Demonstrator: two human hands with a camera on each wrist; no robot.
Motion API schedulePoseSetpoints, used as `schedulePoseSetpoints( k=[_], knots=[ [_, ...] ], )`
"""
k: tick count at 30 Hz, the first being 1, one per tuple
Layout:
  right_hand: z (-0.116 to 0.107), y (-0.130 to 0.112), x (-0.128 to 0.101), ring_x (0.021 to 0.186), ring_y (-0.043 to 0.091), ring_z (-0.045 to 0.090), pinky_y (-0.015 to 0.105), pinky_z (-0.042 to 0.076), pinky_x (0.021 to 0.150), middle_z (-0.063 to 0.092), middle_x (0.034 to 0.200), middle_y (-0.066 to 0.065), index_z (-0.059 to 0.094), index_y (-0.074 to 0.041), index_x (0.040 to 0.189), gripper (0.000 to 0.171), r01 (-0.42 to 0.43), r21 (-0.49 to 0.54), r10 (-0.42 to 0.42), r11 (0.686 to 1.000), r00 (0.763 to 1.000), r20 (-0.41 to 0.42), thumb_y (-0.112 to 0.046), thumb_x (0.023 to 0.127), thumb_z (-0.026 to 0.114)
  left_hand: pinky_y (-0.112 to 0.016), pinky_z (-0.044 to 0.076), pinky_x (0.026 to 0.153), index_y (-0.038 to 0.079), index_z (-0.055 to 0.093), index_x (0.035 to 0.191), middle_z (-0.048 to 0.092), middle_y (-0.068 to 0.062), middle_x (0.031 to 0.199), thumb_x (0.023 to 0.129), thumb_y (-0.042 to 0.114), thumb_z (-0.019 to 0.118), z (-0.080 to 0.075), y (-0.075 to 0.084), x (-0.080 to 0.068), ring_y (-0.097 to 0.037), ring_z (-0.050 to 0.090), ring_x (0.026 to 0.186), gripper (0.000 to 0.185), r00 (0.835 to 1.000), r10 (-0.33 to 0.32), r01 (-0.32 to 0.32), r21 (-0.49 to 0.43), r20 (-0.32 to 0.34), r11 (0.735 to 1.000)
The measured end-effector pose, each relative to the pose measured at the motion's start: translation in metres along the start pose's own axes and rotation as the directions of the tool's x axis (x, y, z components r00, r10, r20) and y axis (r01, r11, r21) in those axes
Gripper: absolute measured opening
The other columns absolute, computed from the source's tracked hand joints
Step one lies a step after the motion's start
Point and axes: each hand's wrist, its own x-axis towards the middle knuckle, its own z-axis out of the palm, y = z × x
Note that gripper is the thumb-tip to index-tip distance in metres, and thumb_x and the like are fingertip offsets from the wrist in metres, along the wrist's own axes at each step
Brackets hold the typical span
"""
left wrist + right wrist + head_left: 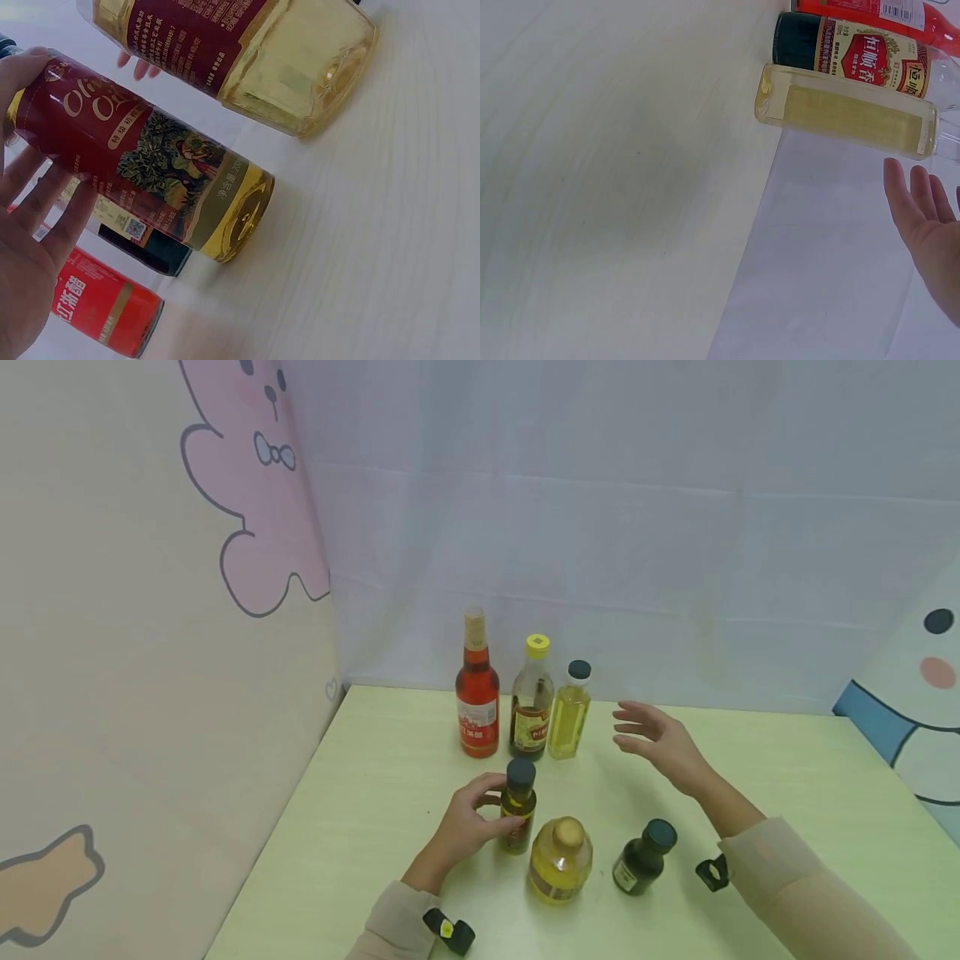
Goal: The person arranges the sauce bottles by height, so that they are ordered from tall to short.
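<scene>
My left hand point(467, 822) holds a small olive oil bottle point(518, 827) with a dark cap, thumb in front and fingers around its far side. Its red label point(97, 112) with a tree picture faces the left wrist view. The bottle stands upright or nearly so; whether its base touches the table I cannot tell. My right hand point(663, 745) hovers with fingers extended, holding nothing. Nearest to it is a slim bottle of pale yellow oil point(569, 720) with a dark cap, apart from the fingertips in the right wrist view.
Behind stand a red vinegar bottle point(477, 702) and a dark sauce bottle with a yellow cap point(532, 714). In front are a round yellow oil bottle point(561, 864) and a short dark bottle point(643, 860). Curtains border the pale table point(360, 777) at the back and left.
</scene>
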Motion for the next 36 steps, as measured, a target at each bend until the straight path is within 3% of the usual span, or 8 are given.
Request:
schedulePoseSetpoints(
  k=[21,27,36],
  knots=[
    [-0.004,-0.003,-0.038,0.110,0.030,0.050,0.026,0.046,0.080,0.051,0.123,0.013,0.042,-0.007,0.132,0.051,0.019,-0.022,-0.019,1.000,0.999,0.030,-0.018,0.086,0.063,-0.041,0.043,0.086,0.006,0.057,0.115,0.057,0.000,0.112,0.076,0.007,0.072,0.001,0.002,-0.002,-0.017,0.050,0.106,0.041,1.000,-0.031,0.031,-0.027,-0.005,0.999],
    [-0.007,-0.004,-0.053,0.107,0.019,0.053,0.033,0.048,0.079,0.050,0.123,0.014,0.043,-0.005,0.130,0.046,0.033,0.032,-0.034,0.999,0.998,0.053,-0.012,0.088,0.059,-0.041,0.043,0.086,0.007,0.057,0.115,0.057,0.002,0.111,0.077,0.009,0.072,0.002,0.001,-0.002,-0.016,0.050,0.107,0.041,0.999,-0.039,0.039,-0.027,-0.004,0.999],
    [-0.012,-0.008,-0.068,0.106,0.021,0.053,0.037,0.049,0.077,0.051,0.122,0.014,0.043,-0.002,0.130,0.043,0.080,0.058,-0.083,0.995,0.995,0.057,-0.005,0.089,0.056,-0.040,0.043,0.086,0.006,0.057,0.115,0.057,0.000,0.112,0.077,0.008,0.072,0.000,0.003,0.001,-0.017,0.050,0.106,0.041,0.999,-0.029,0.029,-0.013,-0.013,0.999]
  ],
)
